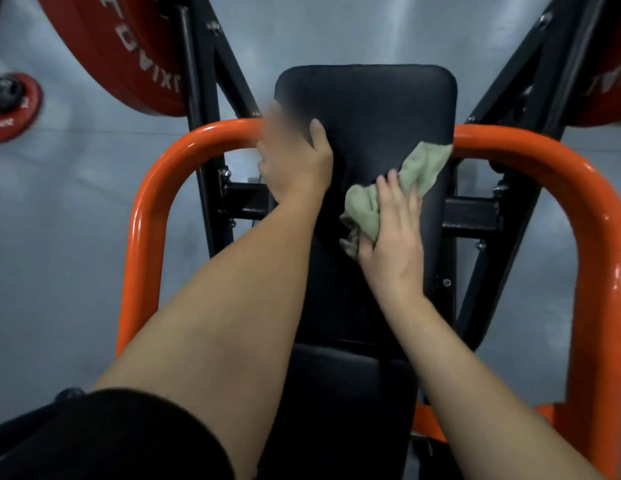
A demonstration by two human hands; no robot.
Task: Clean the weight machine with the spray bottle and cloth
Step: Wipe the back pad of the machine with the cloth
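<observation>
The weight machine's black back pad [371,105] stands upright in front of me, with the black seat [350,393] below it. My right hand [395,237] presses a crumpled pale green cloth [423,164] flat against the right half of the pad, fingers stretched out over it. My left hand [295,164] is curled at the pad's left edge with the thumb pointing up. It grips a blurred object [279,119] that looks like the spray bottle; most of it is hidden or smeared by motion.
Orange tubular handles [146,209] [593,216] arch around both sides of the pad. Black frame bars [205,98] rise behind it. Red weight plates hang at upper left [122,53] and upper right [610,88], and a small red plate [11,105] lies on the grey floor.
</observation>
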